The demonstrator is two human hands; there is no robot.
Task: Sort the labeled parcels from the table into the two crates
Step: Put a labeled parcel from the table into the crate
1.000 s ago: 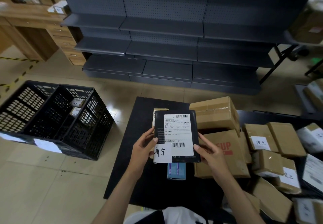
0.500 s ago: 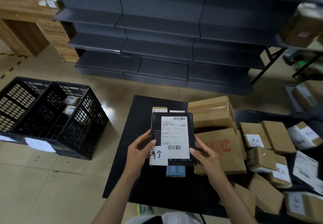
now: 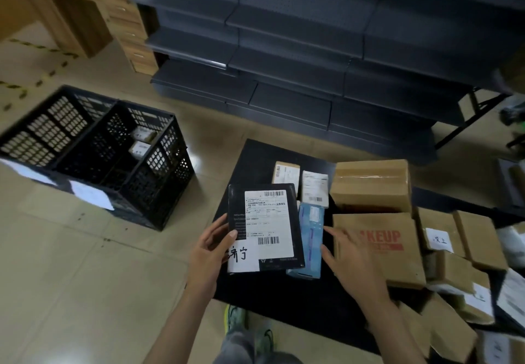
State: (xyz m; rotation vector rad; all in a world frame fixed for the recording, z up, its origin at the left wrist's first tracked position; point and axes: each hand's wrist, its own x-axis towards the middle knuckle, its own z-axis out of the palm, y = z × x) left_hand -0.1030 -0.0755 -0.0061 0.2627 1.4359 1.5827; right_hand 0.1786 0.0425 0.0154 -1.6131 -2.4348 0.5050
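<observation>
Our left hand (image 3: 210, 253) grips the black parcel (image 3: 264, 221) label-up in its fingers, likely so we read its destination, while our right hand (image 3: 352, 267) hovers, fingers slack and empty, beside the blue parcel (image 3: 312, 235).

Dim, even indoor light — wide-angle bending at the edges, right side blurred.

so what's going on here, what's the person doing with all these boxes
A person is sorting parcels. Their left hand grips a flat black parcel with a white shipping label, held above the black table. The right hand is open beside a blue parcel, holding nothing. Many cardboard boxes lie on the table. Two black crates stand on the floor to the left; the one closer to the table holds a couple of small parcels.
</observation>
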